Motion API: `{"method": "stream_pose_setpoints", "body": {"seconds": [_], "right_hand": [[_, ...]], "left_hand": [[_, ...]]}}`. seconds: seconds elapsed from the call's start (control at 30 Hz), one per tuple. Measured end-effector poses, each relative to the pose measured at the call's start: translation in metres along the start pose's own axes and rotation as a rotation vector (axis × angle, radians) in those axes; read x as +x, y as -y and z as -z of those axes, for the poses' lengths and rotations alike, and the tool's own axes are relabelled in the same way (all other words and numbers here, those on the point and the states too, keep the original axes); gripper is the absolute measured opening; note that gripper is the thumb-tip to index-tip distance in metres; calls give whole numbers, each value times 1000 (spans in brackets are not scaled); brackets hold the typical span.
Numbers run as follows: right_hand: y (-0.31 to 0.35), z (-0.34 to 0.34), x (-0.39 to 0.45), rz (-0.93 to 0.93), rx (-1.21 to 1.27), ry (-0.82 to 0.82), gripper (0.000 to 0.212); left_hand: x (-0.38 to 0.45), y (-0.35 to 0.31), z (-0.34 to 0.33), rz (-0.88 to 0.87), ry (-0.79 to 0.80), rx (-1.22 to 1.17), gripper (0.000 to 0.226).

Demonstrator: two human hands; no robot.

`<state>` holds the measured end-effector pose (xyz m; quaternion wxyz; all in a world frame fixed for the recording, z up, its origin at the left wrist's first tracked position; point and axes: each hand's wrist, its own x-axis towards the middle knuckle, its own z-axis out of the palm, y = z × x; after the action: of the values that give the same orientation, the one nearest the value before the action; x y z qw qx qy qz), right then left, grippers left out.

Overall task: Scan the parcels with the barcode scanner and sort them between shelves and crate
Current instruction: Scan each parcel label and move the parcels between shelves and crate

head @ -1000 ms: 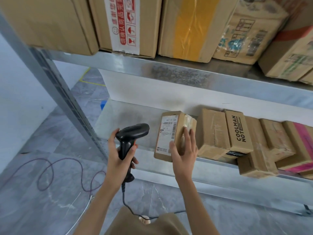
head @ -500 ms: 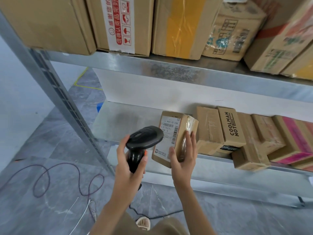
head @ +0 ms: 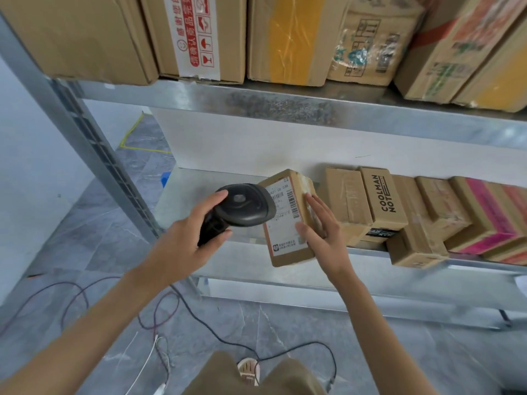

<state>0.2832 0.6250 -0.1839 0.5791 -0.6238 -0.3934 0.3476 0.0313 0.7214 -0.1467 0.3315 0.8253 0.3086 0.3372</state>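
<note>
My left hand point(head: 182, 243) grips the handle of a black corded barcode scanner point(head: 242, 208), whose head sits right against the white shipping label of a small cardboard parcel point(head: 288, 220). My right hand point(head: 322, 232) holds that parcel by its right side, thumb on the label face and fingers along the taped edge, tilted up in front of the lower metal shelf point(head: 199, 195). The scanner head covers the label's left part; the barcode stays visible.
A row of small boxes, one printed COOLMAN NOT point(head: 383, 201) and a pink-striped one point(head: 490, 215), fills the lower shelf to the right. Larger cartons point(head: 199, 35) crowd the upper shelf point(head: 285, 106). A slanted steel post point(head: 94, 155) stands left. Cables point(head: 159, 317) lie on the grey floor.
My left hand has brought the scanner rightward and up until its head overlaps the parcel's label. My right hand has tipped the parcel a little and keeps hold of it.
</note>
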Motion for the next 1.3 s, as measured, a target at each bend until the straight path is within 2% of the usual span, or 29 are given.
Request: {"method": "stream_pose_setpoints", "body": {"seconds": [0.2, 0.37, 0.47, 0.57, 1.07, 1.3], "right_hand": [[4, 6, -2, 1, -18, -13, 59], [5, 10, -8, -17, -9, -18, 55], [8, 10, -11, -17, 22, -27, 53], [11, 11, -12, 3, 31, -15, 53], [12, 11, -18, -15, -1, -40, 52], [7, 12, -16, -27, 33, -41, 52]], "left_hand": [[7, 15, 4, -238, 31, 130, 54], [13, 5, 2, -306, 54, 173, 51], [16, -2, -2, -378, 66, 224, 61], [17, -2, -4, -433, 94, 246, 59], [20, -2, -8, -405, 80, 285, 61], [18, 3, -11, -425, 54, 278, 55]]}}
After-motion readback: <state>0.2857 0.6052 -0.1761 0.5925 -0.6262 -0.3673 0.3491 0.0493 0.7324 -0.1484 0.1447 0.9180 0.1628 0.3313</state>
